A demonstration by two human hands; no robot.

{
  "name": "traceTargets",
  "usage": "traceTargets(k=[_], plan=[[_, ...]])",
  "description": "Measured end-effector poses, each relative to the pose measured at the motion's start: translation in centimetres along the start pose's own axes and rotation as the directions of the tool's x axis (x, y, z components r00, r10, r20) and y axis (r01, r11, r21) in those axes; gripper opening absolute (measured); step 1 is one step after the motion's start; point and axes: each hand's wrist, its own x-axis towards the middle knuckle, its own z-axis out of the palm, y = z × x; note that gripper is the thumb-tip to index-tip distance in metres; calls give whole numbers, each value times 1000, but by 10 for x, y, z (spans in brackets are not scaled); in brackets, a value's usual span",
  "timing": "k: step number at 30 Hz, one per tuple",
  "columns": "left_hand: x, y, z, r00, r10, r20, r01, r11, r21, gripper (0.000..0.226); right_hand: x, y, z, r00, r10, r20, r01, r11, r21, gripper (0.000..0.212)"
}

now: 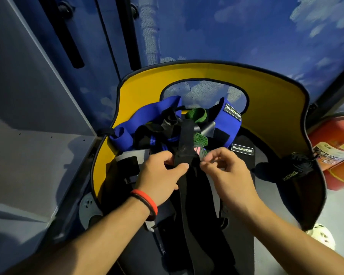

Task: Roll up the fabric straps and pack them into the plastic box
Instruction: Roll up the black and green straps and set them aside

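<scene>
Left hand (163,175) is pinching the black strap (187,143) at its left edge, thumb on top | right hand (224,171) is pinching the opposite edge, fingers curled | strap is hanging down between the wrists and draping up beyond the fingertips | blue straps (145,120) and green strap (197,115) are lying heaped just beyond both hands

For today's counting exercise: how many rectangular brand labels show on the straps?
2. Upper label on the blue strap at the back; lower label nearer, beside the right hand. Others may be hidden.
</scene>
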Motion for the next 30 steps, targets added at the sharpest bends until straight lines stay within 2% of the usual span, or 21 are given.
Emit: traceTargets(k=[2, 4, 6, 8, 10, 13, 16, 19, 22, 26, 30], plan=[[1, 6, 3, 998, -61, 16, 63, 985, -162, 25, -7, -3, -2, 992, 20, 122, -17, 999, -28, 18], [-1, 14, 10, 982, -142, 124, 180, 903, -391, 35, -14, -4, -4, 969, 61, 241, -65, 998, 10, 23], [-4, 18, 15, 964, -163, 211, 246, 849, -469, 48, -14, -3, -8, 976, 71, 208, -94, 990, 105, 15], [-8, 18, 21, 951, -129, 281, 254, 845, -471, 52, -9, 2, -14, 981, 148, 128, -176, 953, 245, 6], [-11, 16, 27, 953, -95, 288, 219, 872, -438, 43, -5, 5, -21, 969, 232, 87, -248, 915, 318, 10], [-8, 9, 32, 978, -39, 203, 106, 938, -330, 23, -4, 10, -28, 955, 288, 74, -295, 884, 363, 18], [-3, 4, 33, 984, -63, 165, 106, 958, -266, 14, -3, 16, -33, 950, 304, 69, -307, 873, 380, 17], [0, 4, 37, 975, -83, 204, 135, 956, -259, 17, -2, 18, -39, 948, 313, 62, -311, 860, 404, 16], [4, 2, 49, 939, -108, 325, 172, 969, -176, 27, 4, 21, -49, 940, 341, 24, -316, 841, 439, 17], [12, -1, 71, 918, -88, 386, 79, 996, 40, 28, 33, 36, -73, 914, 372, -165, -272, 860, 431, 21], [17, 3, 86, 891, -92, 444, 58, 994, 90, 31, 60, 56, -84, 887, 364, -285, -268, 907, 325, 23]])
